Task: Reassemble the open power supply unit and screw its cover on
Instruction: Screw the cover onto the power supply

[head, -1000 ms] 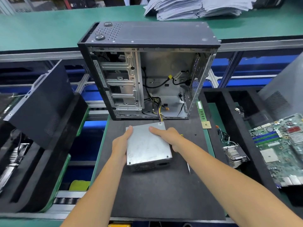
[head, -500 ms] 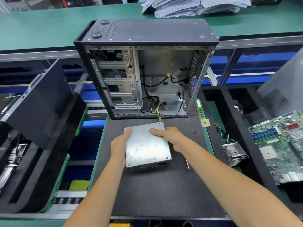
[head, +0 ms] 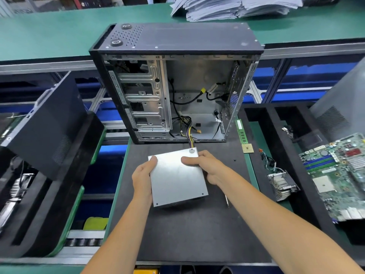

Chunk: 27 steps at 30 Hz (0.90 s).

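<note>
The silver power supply unit [head: 177, 177] sits on the black mat [head: 193, 230], its flat metal cover facing up. My left hand [head: 143, 177] grips its left edge, thumb on top. My right hand [head: 205, 165] holds its far right corner, thumb on the cover. A bundle of yellow and purple cables [head: 190, 135] runs from the unit's far edge into the open computer case [head: 177, 82] standing just behind it. A small screw [head: 235, 160] lies on the mat to the right. A thin screwdriver [head: 227, 200] lies by my right forearm.
A RAM stick [head: 241, 131] and a CPU chip [head: 247, 148] lie right of the case. A heatsink with fan [head: 282, 184] and a motherboard [head: 339, 175] sit in the black foam tray at right. A black side panel [head: 43, 125] leans at left. Paper stacks [head: 233, 6] lie far back.
The power supply unit has turned slightly anticlockwise and tilted in my hands. Both hands stay on its edges.
</note>
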Available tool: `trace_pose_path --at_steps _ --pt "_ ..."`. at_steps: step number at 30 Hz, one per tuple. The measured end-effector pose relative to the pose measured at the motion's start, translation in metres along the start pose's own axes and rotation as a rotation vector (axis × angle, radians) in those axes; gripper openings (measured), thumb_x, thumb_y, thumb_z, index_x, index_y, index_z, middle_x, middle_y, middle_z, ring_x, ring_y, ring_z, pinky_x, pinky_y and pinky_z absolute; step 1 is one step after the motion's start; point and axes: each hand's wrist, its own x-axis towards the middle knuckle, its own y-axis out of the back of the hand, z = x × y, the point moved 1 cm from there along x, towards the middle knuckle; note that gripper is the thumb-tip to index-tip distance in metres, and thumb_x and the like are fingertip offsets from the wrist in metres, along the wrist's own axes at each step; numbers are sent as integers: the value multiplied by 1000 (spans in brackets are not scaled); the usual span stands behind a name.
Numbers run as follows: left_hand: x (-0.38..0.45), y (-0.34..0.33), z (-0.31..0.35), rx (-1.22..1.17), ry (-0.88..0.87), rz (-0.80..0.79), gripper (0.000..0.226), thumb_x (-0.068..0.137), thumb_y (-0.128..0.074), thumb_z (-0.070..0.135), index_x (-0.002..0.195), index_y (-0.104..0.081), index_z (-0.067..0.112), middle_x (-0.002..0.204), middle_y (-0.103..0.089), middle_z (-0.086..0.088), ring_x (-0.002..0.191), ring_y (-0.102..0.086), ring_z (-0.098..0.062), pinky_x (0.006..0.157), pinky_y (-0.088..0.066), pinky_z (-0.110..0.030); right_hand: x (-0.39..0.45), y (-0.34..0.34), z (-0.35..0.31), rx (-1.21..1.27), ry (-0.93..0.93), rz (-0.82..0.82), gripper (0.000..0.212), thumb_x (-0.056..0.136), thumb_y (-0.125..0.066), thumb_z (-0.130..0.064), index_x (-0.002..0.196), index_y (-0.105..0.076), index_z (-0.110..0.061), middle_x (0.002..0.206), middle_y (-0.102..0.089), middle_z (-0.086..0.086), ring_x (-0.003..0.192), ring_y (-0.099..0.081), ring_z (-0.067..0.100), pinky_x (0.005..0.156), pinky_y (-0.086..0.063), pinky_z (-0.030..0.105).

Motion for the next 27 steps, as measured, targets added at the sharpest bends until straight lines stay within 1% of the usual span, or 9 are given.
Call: trace_pose_path --at_steps 1,3,6,8,14,17,20,24,27 --pt "0 1 -1 -6 -5 -1 68 67 -79 41 113 -59 -5 103 -68 -23 85 -67 -40 79 -54 -57 0 0 -1 -29 6 -10 66 56 -93 -29 104 -51 -15 104 -69 6 94 -69 23 82 -57 42" --pt "-1 2 -2 -18 -27 -7 65 67 -78 40 111 -59 -5 102 -67 -24 86 -66 -40 75 -55 -54 -2 2 -1 -82 15 -30 65 58 -91 -33 106 -52 -15 101 -71 3 91 -69 20 85 -56 39" --pt "-1 4 -3 -4 -91 15 43 70 -79 36 94 -60 6 91 -67 -15 74 -65 -30 61 -54 -39 -3 3 -2 -130 26 -51 66 62 -89 -35 114 -55 -9 103 -72 4 95 -69 20 90 -54 38" --pt "0 4 -2 9 -101 8 35 75 -78 33 91 -59 9 90 -66 -14 73 -64 -27 60 -53 -37 -5 3 -3 -139 39 -49 66 65 -88 -33 116 -55 -7 105 -72 5 99 -68 21 93 -52 39" --pt "-2 5 -4 -17 -111 -7 49 66 -77 38 96 -56 7 94 -65 -16 77 -63 -29 63 -53 -39 -12 4 -1 -103 61 -45 57 66 -88 -30 109 -52 -16 100 -70 0 84 -68 12 66 -52 26" --pt "-1 7 -6 -25 -115 -19 48 66 -77 38 97 -55 7 94 -65 -15 76 -63 -29 61 -53 -37 -13 6 1 -81 40 -55 62 65 -88 -30 113 -49 -18 104 -69 1 89 -67 14 72 -52 28" --pt "-1 7 -7 -19 -122 -19 43 65 -77 38 92 -56 10 92 -65 -13 75 -63 -27 61 -53 -37 -12 8 1 -128 32 -64 67 66 -87 -35 115 -46 -17 111 -66 3 101 -63 18 89 -49 33" --pt "-1 8 -8 -28 -128 -14 44 66 -76 38 93 -56 10 93 -65 -14 77 -62 -28 62 -53 -37 -13 9 5 -177 106 -31 66 62 -88 -41 110 -49 -16 110 -65 3 94 -65 15 77 -52 30" --pt "-3 9 -10 -42 -144 6 44 67 -76 37 95 -57 10 94 -65 -13 77 -63 -26 62 -53 -37 -12 9 11 -144 135 -30 65 62 -88 -41 111 -51 -16 106 -67 2 94 -67 15 86 -54 34"
